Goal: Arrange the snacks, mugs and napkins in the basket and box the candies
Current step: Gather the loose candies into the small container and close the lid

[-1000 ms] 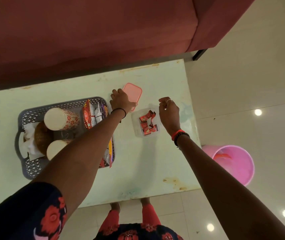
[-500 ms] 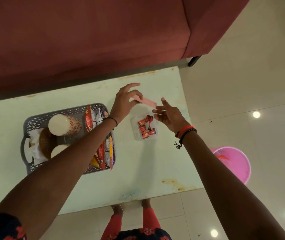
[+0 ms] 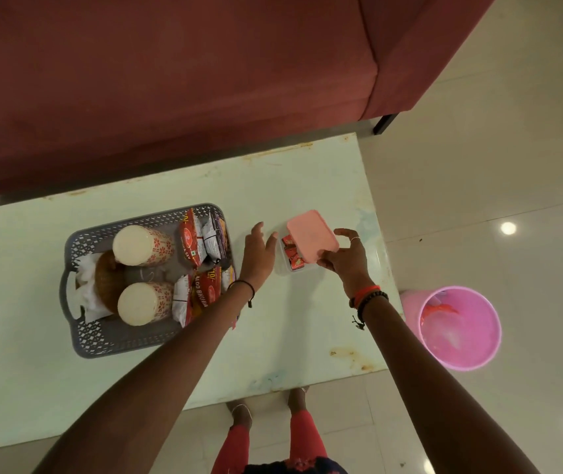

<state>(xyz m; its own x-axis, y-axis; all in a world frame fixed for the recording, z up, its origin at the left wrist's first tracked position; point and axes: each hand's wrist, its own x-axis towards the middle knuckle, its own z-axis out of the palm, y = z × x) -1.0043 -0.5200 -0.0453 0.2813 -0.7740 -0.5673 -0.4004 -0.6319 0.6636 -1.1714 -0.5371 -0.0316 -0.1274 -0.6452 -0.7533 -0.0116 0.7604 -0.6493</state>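
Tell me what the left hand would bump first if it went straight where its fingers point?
Probably nothing soon: the left hand points over bare table toward the sofa, passing just beside the candy box and its pink lid. Depth is unclear.

Pale green table (image 3: pixel 290 319), grey basket (image 3: pixel 102 338), clear candy box (image 3: pixel 282 265)

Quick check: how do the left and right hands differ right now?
The left hand is open and holds nothing; the right hand grips the pink rectangular plastic lid. The left is beside the clear plastic candy box; the right holds the lid over it. Both wear wristbands.
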